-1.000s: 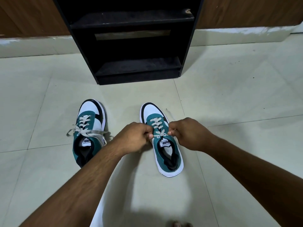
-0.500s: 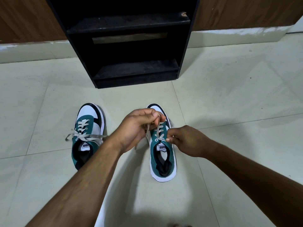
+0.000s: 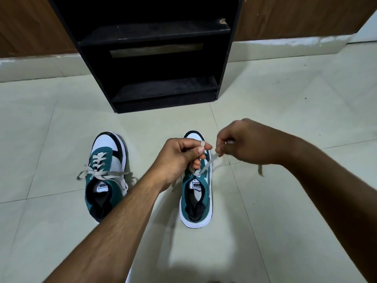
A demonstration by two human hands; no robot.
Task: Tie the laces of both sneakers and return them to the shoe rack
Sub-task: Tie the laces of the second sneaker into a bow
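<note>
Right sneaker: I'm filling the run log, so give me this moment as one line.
step: tying right sneaker | left hand: pinching lace | right hand: pulling lace end | left sneaker: on floor, laces loose | rack: no shoes

Both hands pinch right sneaker laces (left sneaker loosely tied).
</note>
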